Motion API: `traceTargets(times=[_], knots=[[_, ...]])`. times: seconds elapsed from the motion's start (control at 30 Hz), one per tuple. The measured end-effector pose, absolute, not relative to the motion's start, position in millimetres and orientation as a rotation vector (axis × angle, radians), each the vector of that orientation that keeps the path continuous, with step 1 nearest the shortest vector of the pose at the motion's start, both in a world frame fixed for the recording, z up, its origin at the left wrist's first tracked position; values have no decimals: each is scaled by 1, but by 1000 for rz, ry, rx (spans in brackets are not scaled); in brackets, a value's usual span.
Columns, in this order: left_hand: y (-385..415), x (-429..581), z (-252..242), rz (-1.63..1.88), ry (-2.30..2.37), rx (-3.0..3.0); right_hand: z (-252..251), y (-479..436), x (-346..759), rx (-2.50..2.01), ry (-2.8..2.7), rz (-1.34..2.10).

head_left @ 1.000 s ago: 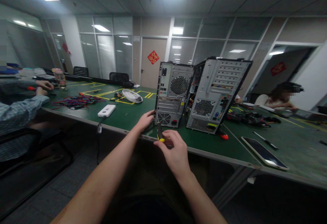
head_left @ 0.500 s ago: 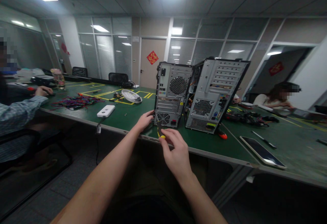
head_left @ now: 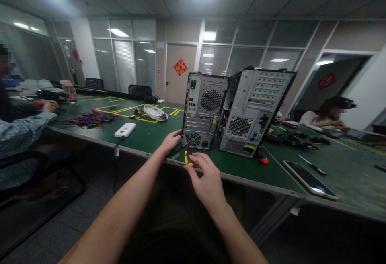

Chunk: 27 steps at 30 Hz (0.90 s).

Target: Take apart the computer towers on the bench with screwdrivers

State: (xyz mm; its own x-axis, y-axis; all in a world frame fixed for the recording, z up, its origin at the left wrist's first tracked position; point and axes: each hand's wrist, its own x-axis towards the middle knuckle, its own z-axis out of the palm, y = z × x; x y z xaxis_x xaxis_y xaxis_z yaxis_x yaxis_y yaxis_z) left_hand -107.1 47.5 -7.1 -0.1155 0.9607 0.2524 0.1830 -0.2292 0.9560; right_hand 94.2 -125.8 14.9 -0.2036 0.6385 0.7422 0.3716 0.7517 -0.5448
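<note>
In the head view, my right hand pinches the end of a screwdriver with a black and yellow handle. The screwdriver points at the lower left rear of a computer tower, near its power supply fan grille; I cannot make out the tip. Against the left side of that tower rests my left hand, fingers stretched out, fingertips partly hidden by the case. A second, larger computer tower stands upright just to the right, its rear panel facing me.
The green table has its front edge close to me. To the left lie a white power bank, a wire bundle and a white oval mesh part. Rightward are a red-ended tool, phone and cables. People sit at both sides.
The screwdriver handle has turned slightly, showing more yellow, and my right fingers have shifted a little left around its end. My left hand stays against the tower.
</note>
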Motion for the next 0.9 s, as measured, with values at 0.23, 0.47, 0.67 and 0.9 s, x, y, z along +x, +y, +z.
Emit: traceTargets(times=[0.23, 0.47, 0.67, 0.9], knots=[[45, -107, -4, 1407, 1305, 1458, 17, -127, 96, -784, -1815, 259], [42, -105, -2, 1398, 1309, 1447, 16, -129, 100, -786, -1884, 276], [41, -105, -2, 1432, 1301, 1435, 16, -130, 94, -812, -1811, 336], [39, -104, -1, 1416, 1285, 1455, 16, -132, 96, -787, -1845, 237]])
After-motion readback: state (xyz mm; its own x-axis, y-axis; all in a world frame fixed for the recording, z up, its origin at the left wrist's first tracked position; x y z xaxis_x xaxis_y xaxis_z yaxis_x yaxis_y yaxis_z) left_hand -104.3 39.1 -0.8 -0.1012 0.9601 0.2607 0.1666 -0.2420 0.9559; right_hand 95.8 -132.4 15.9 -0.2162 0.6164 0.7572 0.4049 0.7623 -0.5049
